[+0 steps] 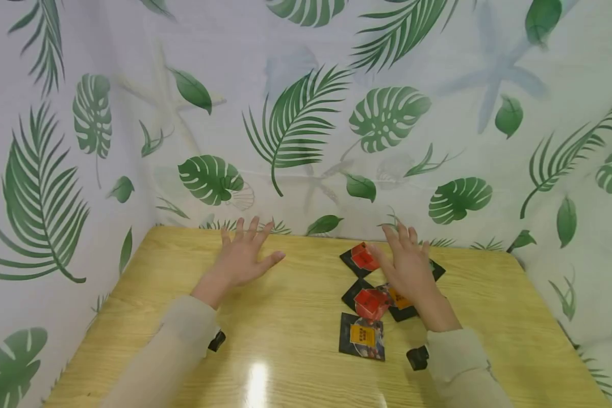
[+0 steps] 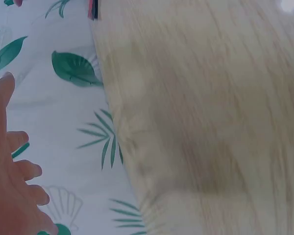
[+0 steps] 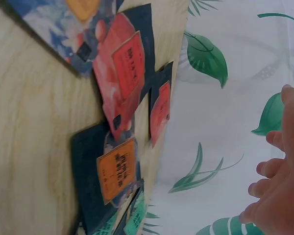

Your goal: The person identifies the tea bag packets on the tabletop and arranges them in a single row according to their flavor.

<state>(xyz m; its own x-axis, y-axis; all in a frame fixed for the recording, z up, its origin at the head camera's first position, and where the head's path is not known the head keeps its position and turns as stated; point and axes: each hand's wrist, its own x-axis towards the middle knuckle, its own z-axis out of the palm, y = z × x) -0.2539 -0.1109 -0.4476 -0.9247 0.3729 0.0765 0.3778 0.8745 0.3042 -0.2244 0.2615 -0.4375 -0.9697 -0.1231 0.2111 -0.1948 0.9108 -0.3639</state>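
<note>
My left hand [image 1: 241, 259] is held over the left part of the wooden table, fingers spread and holding nothing. Over the right part, my right hand [image 1: 410, 272] also has its fingers extended and nothing in its grasp. Beneath and beside the right hand lie several flat, dark square packets. Two carry red labels: a far one [image 1: 363, 259] and a middle one [image 1: 371, 302]. A packet with an orange label [image 3: 116, 169] lies partly hidden under the right hand in the head view. Nearest my body is a packet with a yellow-orange label [image 1: 362, 336]. Green-labelled packets [image 3: 135, 215] show in the right wrist view.
The wooden table [image 1: 285, 340] ends at a white cloth backdrop [image 1: 311, 209] printed with green leaves, which also rises at both sides. Each wrist wears a small black device, one on the left [image 1: 217, 341] and one on the right [image 1: 417, 358].
</note>
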